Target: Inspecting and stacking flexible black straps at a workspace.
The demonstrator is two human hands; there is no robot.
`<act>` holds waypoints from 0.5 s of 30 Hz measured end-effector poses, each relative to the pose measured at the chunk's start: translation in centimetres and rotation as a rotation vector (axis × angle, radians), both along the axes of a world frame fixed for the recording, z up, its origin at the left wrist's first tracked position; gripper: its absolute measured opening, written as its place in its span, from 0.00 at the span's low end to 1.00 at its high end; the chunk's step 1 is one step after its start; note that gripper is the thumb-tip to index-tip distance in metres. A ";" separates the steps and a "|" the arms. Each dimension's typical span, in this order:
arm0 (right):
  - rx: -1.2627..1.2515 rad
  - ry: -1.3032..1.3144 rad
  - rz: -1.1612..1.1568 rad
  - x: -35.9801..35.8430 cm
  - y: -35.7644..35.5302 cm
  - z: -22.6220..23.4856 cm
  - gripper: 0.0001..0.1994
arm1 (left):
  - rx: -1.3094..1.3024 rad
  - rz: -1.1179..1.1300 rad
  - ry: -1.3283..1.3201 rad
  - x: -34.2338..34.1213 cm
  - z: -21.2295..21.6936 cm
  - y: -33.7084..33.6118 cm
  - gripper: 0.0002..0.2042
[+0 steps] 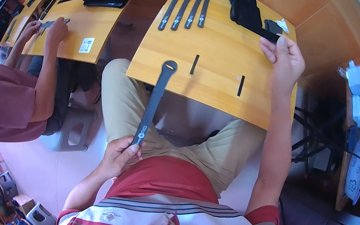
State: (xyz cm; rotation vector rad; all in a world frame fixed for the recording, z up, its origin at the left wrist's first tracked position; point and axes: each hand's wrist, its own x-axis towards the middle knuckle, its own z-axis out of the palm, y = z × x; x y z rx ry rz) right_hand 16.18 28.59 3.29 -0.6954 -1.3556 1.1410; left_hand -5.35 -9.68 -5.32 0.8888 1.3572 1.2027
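Four flat, dark straps (181, 13) with rounded ends lie side by side near the far left corner of the smooth wooden table (220, 53), and a soft black bundle (244, 7) sits by its far edge. Low before the lap, the left hand (122, 156) is clamped, thumb uppermost, on the straight end of a grey strap (155, 101) whose round, slotted head points toward the table's near left corner. The right hand (285, 56), forearm stretched along the right edge, pinches a narrow black strip (261, 31) near the far right corner.
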 end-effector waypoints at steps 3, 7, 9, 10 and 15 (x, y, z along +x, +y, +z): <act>0.023 -0.061 0.058 -3.0 -3.1 -0.8 0.12 | 0.049 0.129 0.035 -0.5 0.1 0.0 0.12; 0.043 -0.092 0.173 -6.0 -6.7 -1.5 0.11 | 0.072 0.198 0.042 -1.2 0.4 0.0 0.12; 0.030 -0.091 0.216 -7.2 -8.3 -2.5 0.11 | 0.091 0.232 0.026 -1.4 0.0 -0.3 0.13; 0.020 -0.090 0.248 -7.6 -8.9 -3.0 0.11 | 0.087 0.243 0.027 -1.5 0.0 -0.5 0.13; 0.302 -0.358 0.199 -8.8 -10.5 -6.6 0.05 | 0.101 0.313 -0.034 -2.1 -0.8 -0.9 0.14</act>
